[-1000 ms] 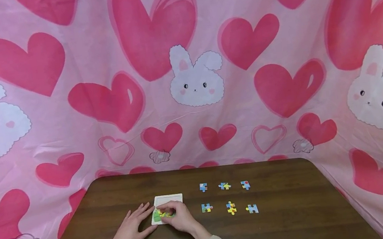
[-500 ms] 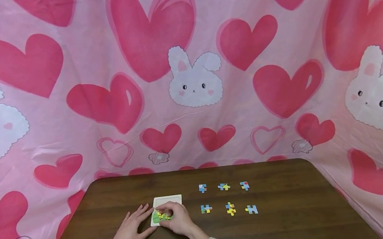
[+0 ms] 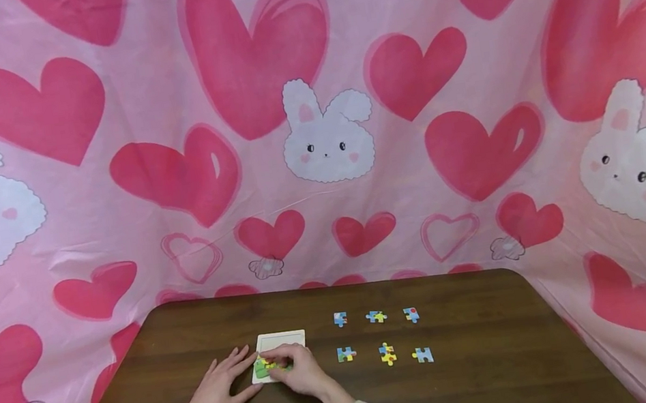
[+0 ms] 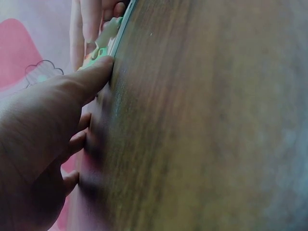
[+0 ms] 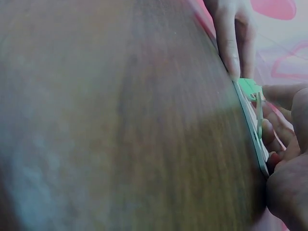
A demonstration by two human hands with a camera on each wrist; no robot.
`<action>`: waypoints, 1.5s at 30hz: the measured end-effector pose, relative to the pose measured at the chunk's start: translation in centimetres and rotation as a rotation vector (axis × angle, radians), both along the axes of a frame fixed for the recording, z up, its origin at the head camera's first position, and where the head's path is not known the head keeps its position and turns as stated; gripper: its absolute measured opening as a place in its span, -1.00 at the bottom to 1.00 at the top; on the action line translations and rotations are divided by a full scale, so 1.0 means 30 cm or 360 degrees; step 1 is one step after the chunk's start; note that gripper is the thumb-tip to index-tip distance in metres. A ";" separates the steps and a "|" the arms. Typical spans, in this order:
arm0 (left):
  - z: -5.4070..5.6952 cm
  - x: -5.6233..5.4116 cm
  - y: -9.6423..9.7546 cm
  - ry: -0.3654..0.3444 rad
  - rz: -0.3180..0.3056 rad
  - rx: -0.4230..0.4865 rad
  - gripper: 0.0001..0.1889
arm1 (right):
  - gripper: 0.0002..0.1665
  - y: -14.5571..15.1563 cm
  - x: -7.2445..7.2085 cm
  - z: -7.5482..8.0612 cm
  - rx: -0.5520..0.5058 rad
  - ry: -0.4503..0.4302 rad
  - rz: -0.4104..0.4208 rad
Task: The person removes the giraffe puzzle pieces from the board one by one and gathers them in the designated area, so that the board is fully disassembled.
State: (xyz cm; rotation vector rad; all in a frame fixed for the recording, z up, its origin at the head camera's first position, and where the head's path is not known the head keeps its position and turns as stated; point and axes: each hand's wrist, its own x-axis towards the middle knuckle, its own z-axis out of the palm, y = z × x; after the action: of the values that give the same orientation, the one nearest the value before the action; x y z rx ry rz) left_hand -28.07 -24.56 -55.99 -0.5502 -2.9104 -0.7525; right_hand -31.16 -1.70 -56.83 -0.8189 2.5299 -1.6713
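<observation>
A white puzzle tray (image 3: 280,339) lies on the table left of centre, with green and yellow jigsaw pieces (image 3: 261,369) in its near part. My left hand (image 3: 218,390) rests spread at its left side, and in the left wrist view the thumb (image 4: 98,72) touches the tray's edge. Over the near half of the tray, my right hand (image 3: 306,372) has its thumb and fingers bent around a jigsaw piece. From the right wrist, that jigsaw piece (image 5: 259,115) stands tilted up from the tray between the fingers. The right hand covers part of the pieces.
Several loose blue and yellow jigsaw pieces lie in two rows to the right of the tray, among them a yellow piece (image 3: 388,354) and a blue piece (image 3: 423,355). Behind the brown wooden table (image 3: 477,372) hangs a pink cloth (image 3: 395,184) with hearts and rabbits.
My right hand stays over the tray, its fingers shifting slightly over the pieces. The left hand keeps its place at the tray's side. The head view has drifted a little.
</observation>
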 end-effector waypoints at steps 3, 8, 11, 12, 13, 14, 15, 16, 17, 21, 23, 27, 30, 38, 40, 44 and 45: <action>-0.001 0.000 -0.001 -0.0002 0.0004 -0.0001 -0.26 | -0.64 0.005 -0.001 0.008 0.0037 0.0011 0.0029; 0.001 0.002 0.001 0.0000 0.0004 -0.0001 -0.28 | -0.62 0.018 -0.002 0.020 0.0098 -0.0042 0.0080; 0.004 0.003 0.004 0.0027 0.0003 -0.0007 -0.29 | -0.60 0.023 -0.007 0.019 0.0112 -0.0072 0.0093; 0.005 0.004 0.005 0.0035 0.0005 -0.0005 -0.29 | -0.60 0.024 -0.009 0.018 0.0114 -0.0074 0.0097; 0.005 0.004 0.006 0.0045 0.0005 -0.0008 -0.29 | -0.59 0.025 -0.012 0.015 0.0111 -0.0079 0.0101; 0.006 0.005 0.007 0.0051 0.0005 -0.0004 -0.30 | -0.58 0.025 -0.014 0.014 0.0105 -0.0066 0.0111; 0.007 0.006 0.008 0.0067 0.0000 -0.0013 -0.30 | -0.56 0.026 -0.016 0.011 0.0100 -0.0061 0.0117; 0.007 0.006 0.009 0.0071 -0.0002 -0.0006 -0.30 | -0.54 0.026 -0.017 0.011 0.0088 -0.0061 0.0122; 0.005 0.006 0.009 0.0075 -0.0001 -0.0011 -0.30 | -0.51 0.028 -0.017 0.011 0.0077 -0.0059 0.0130; 0.007 0.006 0.011 0.0093 -0.0013 -0.0026 -0.30 | -0.47 0.031 -0.016 0.013 0.0019 -0.0088 0.0135; 0.009 0.005 0.011 0.0086 -0.0010 -0.0019 -0.29 | -0.46 0.031 -0.014 0.016 -0.0014 -0.0104 0.0135; 0.012 0.006 0.010 0.0073 -0.0009 -0.0022 -0.29 | -0.46 0.028 -0.011 0.015 -0.0066 -0.0120 0.0130; 0.012 0.007 0.010 0.0058 -0.0006 -0.0024 -0.28 | -0.48 0.022 -0.009 0.009 -0.0058 -0.0106 0.0098; 0.019 0.003 -0.004 0.0026 -0.0039 -0.0007 -0.29 | -0.47 0.000 -0.005 0.002 0.0063 0.0042 -0.0065; 0.024 0.009 -0.012 0.0019 -0.0047 -0.0008 -0.32 | -0.47 -0.006 -0.001 0.000 0.0124 0.0078 -0.0094; 0.035 0.027 -0.023 0.0030 -0.0076 -0.0041 -0.39 | -0.55 -0.019 0.006 0.001 0.0265 0.0114 -0.0168; 0.036 0.031 -0.024 0.0035 -0.0081 -0.0045 -0.40 | -0.56 -0.023 0.007 0.002 0.0295 0.0128 -0.0197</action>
State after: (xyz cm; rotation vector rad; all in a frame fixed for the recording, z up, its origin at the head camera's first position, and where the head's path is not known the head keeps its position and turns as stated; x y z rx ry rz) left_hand -27.14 -25.28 -54.90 -0.6334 -2.9016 -0.7076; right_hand -30.96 -2.38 -56.78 -0.7438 2.7903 -1.4307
